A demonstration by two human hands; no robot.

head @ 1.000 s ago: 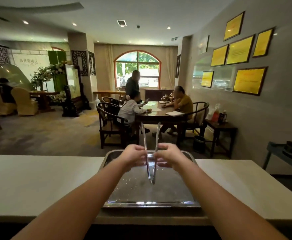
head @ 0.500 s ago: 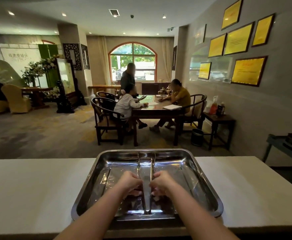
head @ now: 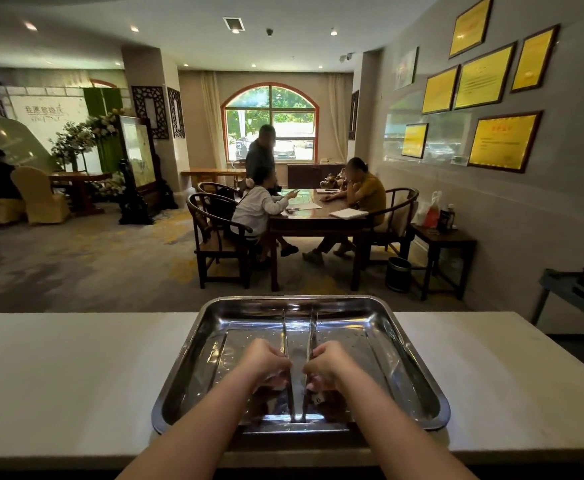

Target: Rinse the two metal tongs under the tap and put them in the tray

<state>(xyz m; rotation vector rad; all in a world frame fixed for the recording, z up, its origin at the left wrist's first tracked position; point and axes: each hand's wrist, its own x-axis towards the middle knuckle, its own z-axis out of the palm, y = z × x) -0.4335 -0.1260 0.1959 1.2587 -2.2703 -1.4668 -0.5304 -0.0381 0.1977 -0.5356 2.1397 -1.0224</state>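
1. The tray [head: 411, 368] is a shallow rectangle of polished steel with rounded corners and a rolled rim; its mirror floor is beaded with water drops.
2. It sits on a pale, smooth stone-like counter [head: 75, 375], its near edge toward the person.
3. Inside it lie two slim metal tongs, side by side and close together, both running from the near wall toward the far wall.
4. The left hand [head: 266, 363] is curled knuckles-up around the left tong [head: 285, 336].
5. The right hand [head: 328, 365] is closed the same way on the right tong [head: 313, 332].
6. Whether the near ends of the tongs touch the tray floor is hard to tell, since reflections muddle that spot.
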